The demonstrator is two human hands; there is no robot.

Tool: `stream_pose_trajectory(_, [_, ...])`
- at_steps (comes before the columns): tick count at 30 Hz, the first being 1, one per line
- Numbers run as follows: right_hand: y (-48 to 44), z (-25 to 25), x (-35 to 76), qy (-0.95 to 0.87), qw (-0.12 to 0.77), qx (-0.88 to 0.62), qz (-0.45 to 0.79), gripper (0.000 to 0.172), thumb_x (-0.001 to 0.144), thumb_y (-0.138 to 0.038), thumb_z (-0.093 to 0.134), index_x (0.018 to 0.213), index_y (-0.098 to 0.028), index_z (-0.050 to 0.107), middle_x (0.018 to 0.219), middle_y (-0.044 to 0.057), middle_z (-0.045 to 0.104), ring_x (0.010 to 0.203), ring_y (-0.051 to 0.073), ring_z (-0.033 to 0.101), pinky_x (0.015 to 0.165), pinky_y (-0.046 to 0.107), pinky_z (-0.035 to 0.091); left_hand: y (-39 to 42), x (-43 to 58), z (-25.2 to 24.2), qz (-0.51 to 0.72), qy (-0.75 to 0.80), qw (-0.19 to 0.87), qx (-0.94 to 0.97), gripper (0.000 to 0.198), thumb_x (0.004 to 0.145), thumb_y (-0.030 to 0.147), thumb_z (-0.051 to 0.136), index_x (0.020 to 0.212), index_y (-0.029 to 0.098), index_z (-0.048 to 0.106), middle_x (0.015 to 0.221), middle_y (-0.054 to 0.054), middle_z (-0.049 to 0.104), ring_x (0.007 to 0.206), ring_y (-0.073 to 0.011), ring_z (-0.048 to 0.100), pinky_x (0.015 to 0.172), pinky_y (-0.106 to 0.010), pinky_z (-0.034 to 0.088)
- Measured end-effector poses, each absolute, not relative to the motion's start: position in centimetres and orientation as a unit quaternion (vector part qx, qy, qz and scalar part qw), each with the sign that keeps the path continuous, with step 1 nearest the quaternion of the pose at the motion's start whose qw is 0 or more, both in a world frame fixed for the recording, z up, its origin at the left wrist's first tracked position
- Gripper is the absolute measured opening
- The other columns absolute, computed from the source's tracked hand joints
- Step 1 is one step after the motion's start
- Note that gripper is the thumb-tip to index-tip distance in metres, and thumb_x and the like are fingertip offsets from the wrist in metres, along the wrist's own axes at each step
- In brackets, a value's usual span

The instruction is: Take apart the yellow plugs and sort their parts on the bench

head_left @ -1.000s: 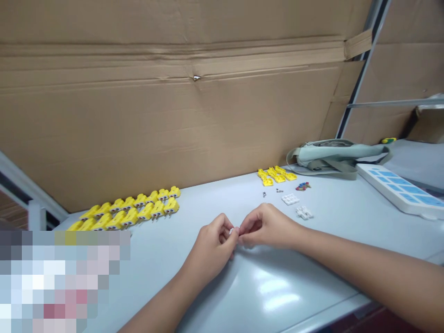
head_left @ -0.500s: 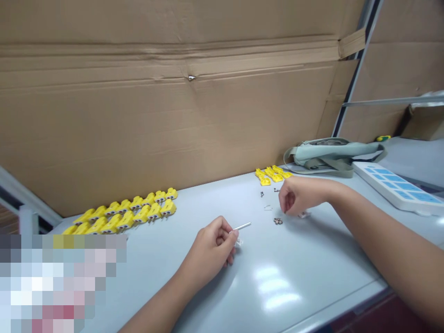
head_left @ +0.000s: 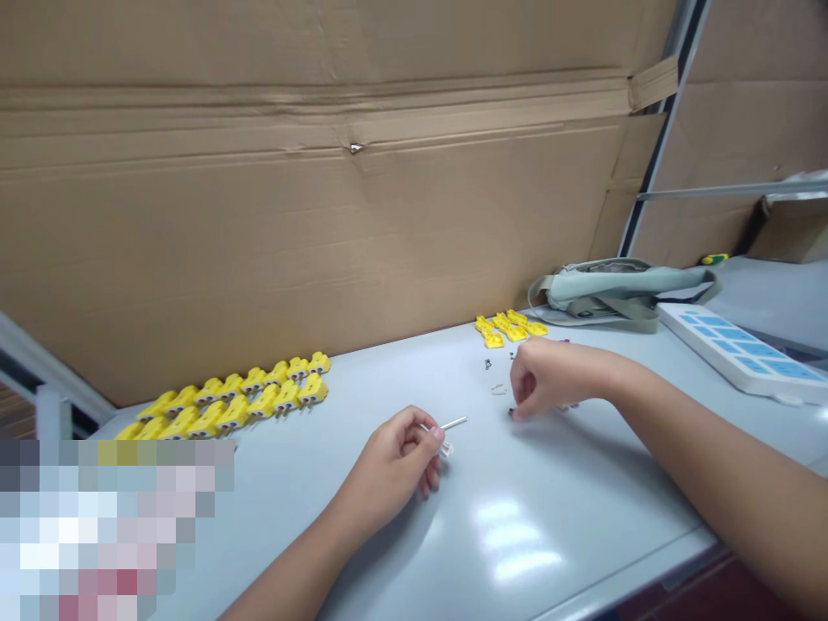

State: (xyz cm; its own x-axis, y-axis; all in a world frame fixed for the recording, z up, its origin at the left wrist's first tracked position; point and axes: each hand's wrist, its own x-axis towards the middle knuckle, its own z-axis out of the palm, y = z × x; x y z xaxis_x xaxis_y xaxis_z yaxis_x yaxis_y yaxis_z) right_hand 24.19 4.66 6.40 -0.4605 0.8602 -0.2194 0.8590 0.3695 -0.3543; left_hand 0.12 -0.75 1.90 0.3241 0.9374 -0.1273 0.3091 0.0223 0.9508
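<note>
My left hand (head_left: 404, 453) is closed, pinching a thin silver metal pin (head_left: 455, 423) and a small clear-white plastic piece (head_left: 446, 448) between thumb and fingers. To its right, my right hand (head_left: 538, 384) reaches down to the table with thumb and fingertips together over a little heap of small dark metal parts (head_left: 511, 411). The hand covers most of that heap, and what its fingertips hold cannot be made out. Just beyond lie a couple of thin metal strips (head_left: 498, 390) and a small metal fitting (head_left: 488, 364).
Yellow plugs (head_left: 265, 398) stand in two rows at the left. Yellow plug half-shells (head_left: 510, 328) lie at the back beside a pale green bag (head_left: 621, 289). A white case with blue panels (head_left: 743, 349) is at the right. Cardboard (head_left: 323, 241) walls the back.
My right hand has lowered and moved slightly left, from beside the heap of metal parts to over it. My left hand keeps its hold, with the plastic piece slightly turned.
</note>
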Motion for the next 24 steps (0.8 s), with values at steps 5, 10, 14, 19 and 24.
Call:
stream_pose_trajectory(5, [2.6, 5.5, 20.8, -0.906, 0.186, -0.290, 0.248, 0.046, 0.066, -0.042, 0.069, 0.106, -0.020, 0.063, 0.091, 0.005, 0.064, 0.069, 0.013, 0.060, 0.065, 0.024, 0.046, -0.8, 0.2, 1.9, 0.303, 0.441, 0.581, 0.613, 0.022, 0.079, 0.037, 0.055, 0.084, 0.019, 0.044, 0.064, 0.004, 0.053, 0.052, -0.0111, 0.055, 0.050, -0.025, 0.045])
stream_pose_trajectory(10, [1.5, 3.7, 18.1, -0.923, 0.213, -0.209, 0.245, 0.024, 0.075, -0.031, 0.062, 0.097, -0.024, 0.066, 0.095, 0.003, 0.062, 0.079, 0.013, 0.060, 0.074, 0.021, 0.047, -0.8, 0.1, 1.7, 0.301, 0.396, 0.612, 0.615, 0.028, 0.078, 0.034, 0.059, 0.091, 0.020, 0.038, 0.069, 0.004, 0.053, 0.054, -0.0093, 0.053, 0.053, -0.025, 0.044])
stream_pose_trajectory(14, [2.7, 5.1, 20.3, -0.890, 0.234, -0.296, 0.257, 0.027, 0.071, -0.029, 0.062, 0.096, -0.019, 0.066, 0.085, 0.004, 0.066, 0.068, 0.013, 0.064, 0.065, 0.021, 0.050, -0.5, -0.3, 1.8, 0.333, 0.410, 0.583, 0.617, 0.032, 0.076, 0.032, 0.061, 0.095, 0.021, 0.037, 0.069, 0.006, 0.050, 0.051, -0.0083, 0.051, 0.050, -0.023, 0.041])
stream_pose_trajectory(19, [4.9, 8.2, 28.4, -0.789, 0.199, -0.535, 0.227, 0.033, 0.064, -0.037, 0.067, 0.092, -0.020, 0.068, 0.076, 0.003, 0.070, 0.068, 0.019, 0.066, 0.059, 0.024, 0.050, 0.3, -0.8, 2.2, 0.414, 0.465, 0.500, 0.602, 0.021, 0.074, 0.028, 0.056, 0.086, 0.020, 0.041, 0.061, 0.009, 0.045, 0.043, -0.0043, 0.040, 0.044, -0.019, 0.031])
stream_pose_trajectory(24, [5.8, 7.8, 33.8, -0.765, 0.081, -0.594, 0.236, 0.031, 0.058, -0.034, 0.067, 0.088, -0.025, 0.070, 0.094, 0.001, 0.069, 0.081, 0.022, 0.065, 0.066, 0.026, 0.050, 1.1, -1.2, 2.0, 0.443, 0.496, 0.479, 0.574, 0.018, 0.069, 0.026, 0.055, 0.081, 0.020, 0.043, 0.057, 0.010, 0.042, 0.039, -0.0035, 0.032, 0.041, -0.019, 0.025])
